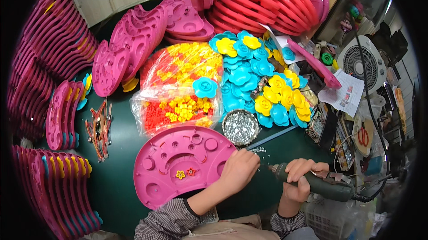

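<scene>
My right hand is wrapped round a dark green corded power screwdriver, its tip pointing left toward my other hand. Over the right edge of a pink curved plastic panel reaches my left hand, fingers pinched together beside small loose screws on the table. Whatever is between those fingertips is hidden. On the panel sit a small yellow star-shaped piece and a small red star-shaped piece. Just behind the panel stands a round bowl of silvery screws.
Bags of red and yellow small parts lie behind the panel, next to heaped blue and yellow plastic flowers. Stacked pink panels line the left side. Wires lie left, a blue strip right. A fan stands far right.
</scene>
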A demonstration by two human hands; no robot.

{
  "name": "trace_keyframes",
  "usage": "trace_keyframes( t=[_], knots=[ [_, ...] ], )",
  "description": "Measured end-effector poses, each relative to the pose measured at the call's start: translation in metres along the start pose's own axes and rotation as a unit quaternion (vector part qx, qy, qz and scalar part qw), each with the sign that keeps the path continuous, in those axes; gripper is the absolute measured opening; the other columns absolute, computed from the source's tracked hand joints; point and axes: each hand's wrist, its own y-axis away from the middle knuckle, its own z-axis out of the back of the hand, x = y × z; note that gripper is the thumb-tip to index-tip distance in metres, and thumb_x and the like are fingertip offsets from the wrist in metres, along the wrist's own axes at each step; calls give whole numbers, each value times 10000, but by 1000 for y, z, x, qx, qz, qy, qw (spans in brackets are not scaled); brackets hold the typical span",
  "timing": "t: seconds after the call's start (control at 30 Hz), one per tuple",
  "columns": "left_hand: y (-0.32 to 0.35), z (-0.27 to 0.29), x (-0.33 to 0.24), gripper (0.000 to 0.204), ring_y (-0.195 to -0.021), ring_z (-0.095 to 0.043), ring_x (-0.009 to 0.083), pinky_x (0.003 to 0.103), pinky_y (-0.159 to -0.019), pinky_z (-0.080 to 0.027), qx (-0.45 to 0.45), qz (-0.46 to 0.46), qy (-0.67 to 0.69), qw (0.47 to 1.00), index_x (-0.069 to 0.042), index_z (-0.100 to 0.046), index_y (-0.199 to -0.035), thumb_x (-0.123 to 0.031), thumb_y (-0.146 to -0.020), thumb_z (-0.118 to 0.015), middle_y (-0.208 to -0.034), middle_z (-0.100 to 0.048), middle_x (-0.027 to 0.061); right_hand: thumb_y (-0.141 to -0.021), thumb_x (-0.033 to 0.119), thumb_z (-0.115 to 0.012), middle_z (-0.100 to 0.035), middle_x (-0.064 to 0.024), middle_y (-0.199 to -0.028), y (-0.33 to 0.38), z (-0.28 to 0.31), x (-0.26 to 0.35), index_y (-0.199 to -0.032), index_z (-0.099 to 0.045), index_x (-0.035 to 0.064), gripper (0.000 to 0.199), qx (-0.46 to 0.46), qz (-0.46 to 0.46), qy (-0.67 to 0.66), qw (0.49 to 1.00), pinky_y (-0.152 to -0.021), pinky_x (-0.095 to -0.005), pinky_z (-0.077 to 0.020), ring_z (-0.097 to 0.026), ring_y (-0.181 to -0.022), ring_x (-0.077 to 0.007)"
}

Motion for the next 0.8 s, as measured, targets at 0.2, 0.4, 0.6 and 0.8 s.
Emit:
trace_keyframes(
  t=[0.2, 0.4, 0.6, 0.8],
  knots=[
    [-16, -22, 17, 154, -900, -630, 344, 465, -780, -507, -8, 2, -4, 1000, -64, -639, -934, -137, -871, -759, -897, -629, 114, -845, 12, -591, -581, -96, -731, -10, 10, -11, -1278, -457, 50, 455, 37, 84, 19, 996, -668, -387, -520, -533, -568, -188],
    [-9, -22, 12, 103, -899, -640, 333, 457, -775, -505, -21, 36, 64, 997, -84, -668, -924, -68, -840, -724, -884, -641, 102, -875, 44, -582, -587, -95, -754, -3, 19, -5, -1289, -462, 68, 432, 50, 73, 14, 996, -693, -394, -523, -554, -603, -187],
    [-13, -22, 13, 80, -904, -644, 296, 439, -810, -478, -31, 6, -9, 999, -87, -716, -878, -59, -806, -735, -849, -660, 67, -888, 56, -568, -583, -96, -757, -5, 12, -14, -1294, -463, 60, 420, 62, 80, 28, 994, -689, -393, -515, -551, -613, -187],
    [-2, -21, 14, 127, -904, -649, 298, 448, -814, -477, -32, 18, 11, 999, -76, -709, -943, -77, -821, -746, -853, -674, 76, -888, 39, -553, -576, -96, -752, -1, 2, -12, -1299, -473, 47, 419, 70, 70, 9, 995, -694, -390, -513, -543, -613, -182]
  ],
)
